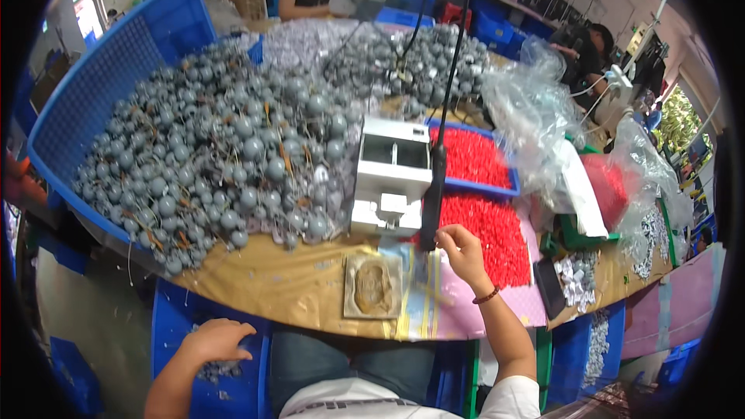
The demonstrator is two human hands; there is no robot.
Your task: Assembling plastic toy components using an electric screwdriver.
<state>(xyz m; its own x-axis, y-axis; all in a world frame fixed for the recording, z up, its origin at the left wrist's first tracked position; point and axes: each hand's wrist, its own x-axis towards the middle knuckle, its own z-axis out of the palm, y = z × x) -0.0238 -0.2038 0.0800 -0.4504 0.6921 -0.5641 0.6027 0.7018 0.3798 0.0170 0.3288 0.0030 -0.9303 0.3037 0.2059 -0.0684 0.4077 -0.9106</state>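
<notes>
My right hand (463, 254), with a beaded bracelet on the wrist, is raised at the bottom end of a black hanging tool (437, 186). Its thumb and fingers are drawn together; whatever sits between them is too small to make out. Low on the left, my left hand (221, 339) hovers over a blue bin (167, 306) with a few grey pieces (221, 370) inside. Its thumb and fingers are apart, and nothing shows in them. Between the hands, at the table's edge, lies a square block with a hollowed mould (372, 287). Behind it stands a white and grey boxy device (388, 178).
Grey balls with thin wires (233, 147) heap out of a big blue crate (116, 70) on the left. Red small parts (489, 237) lie right of the device, some in a blue tray (514, 178). Clear plastic bags (528, 101) sit behind. Other people work at the back.
</notes>
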